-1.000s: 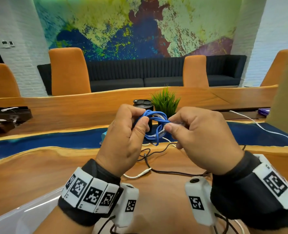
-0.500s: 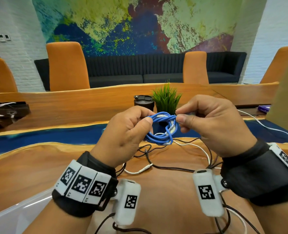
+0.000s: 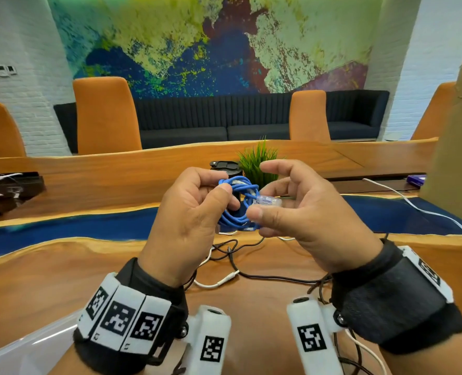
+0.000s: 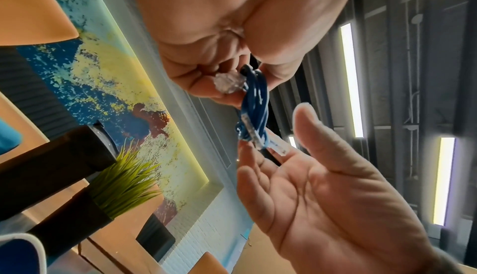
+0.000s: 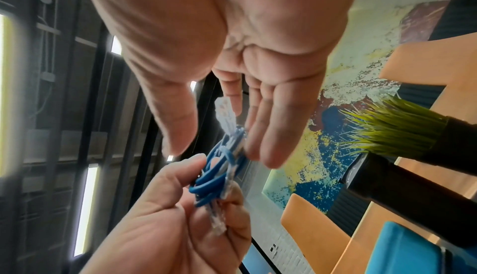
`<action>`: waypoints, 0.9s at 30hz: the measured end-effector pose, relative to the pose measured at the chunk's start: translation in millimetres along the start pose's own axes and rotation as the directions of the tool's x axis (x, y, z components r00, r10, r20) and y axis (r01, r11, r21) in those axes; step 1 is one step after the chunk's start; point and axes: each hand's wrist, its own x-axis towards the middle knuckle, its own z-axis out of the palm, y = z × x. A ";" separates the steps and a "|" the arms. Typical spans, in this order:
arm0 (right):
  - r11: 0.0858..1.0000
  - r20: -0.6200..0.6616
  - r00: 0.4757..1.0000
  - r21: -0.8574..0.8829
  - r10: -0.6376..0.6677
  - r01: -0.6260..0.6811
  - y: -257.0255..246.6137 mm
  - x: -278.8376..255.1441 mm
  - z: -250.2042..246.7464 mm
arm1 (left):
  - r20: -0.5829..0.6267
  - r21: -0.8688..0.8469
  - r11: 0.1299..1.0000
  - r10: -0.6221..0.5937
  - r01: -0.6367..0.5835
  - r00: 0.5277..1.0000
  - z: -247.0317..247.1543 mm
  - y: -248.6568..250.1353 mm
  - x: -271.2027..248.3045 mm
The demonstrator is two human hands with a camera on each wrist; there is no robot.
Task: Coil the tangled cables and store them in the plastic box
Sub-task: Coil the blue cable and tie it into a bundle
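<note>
A blue network cable [image 3: 235, 190], wound into a small coil, hangs in the air over the table. My left hand [image 3: 213, 197] pinches the coil's left side between thumb and curled fingers. One clear plug [image 4: 228, 83] lies against those fingers. My right hand [image 3: 271, 189] is beside the coil with thumb and fingers spread and nearly straight. The other clear plug [image 3: 269, 202] sticks out between them, and the fingers [image 5: 260, 135] brush the coil [image 5: 216, 174]. A corner of the clear plastic box [image 3: 21, 345] shows at the bottom left.
Tangled black cables [image 3: 232, 247] and a white cable [image 3: 219, 282] lie on the wooden table under my hands. Behind the coil stand a black cup [image 3: 225, 169] and a green plant [image 3: 257, 161]. Another white cable [image 3: 414, 207] runs off right, by a cardboard sheet [image 3: 457, 131].
My right hand has let go of its pinch on the cable end and spread its fingers. My left hand keeps hold of the coil.
</note>
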 end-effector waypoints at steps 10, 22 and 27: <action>0.943 0.033 0.993 0.309 0.117 -0.122 4.3 3.6 -1.7 | 0.033 -0.072 0.995 -0.066 0.069 0.997 2.2 1.0 -0.2; 0.925 -0.332 0.915 -0.217 0.229 -0.311 -19.4 -3.6 -146.2 | 0.068 0.043 0.999 -0.030 0.027 0.997 -5.1 5.5 4.6; 0.555 -0.207 0.781 -0.599 0.589 -0.577 27.2 -28.8 -156.1 | 0.202 0.278 0.958 0.009 -0.066 0.979 -0.6 10.6 -3.9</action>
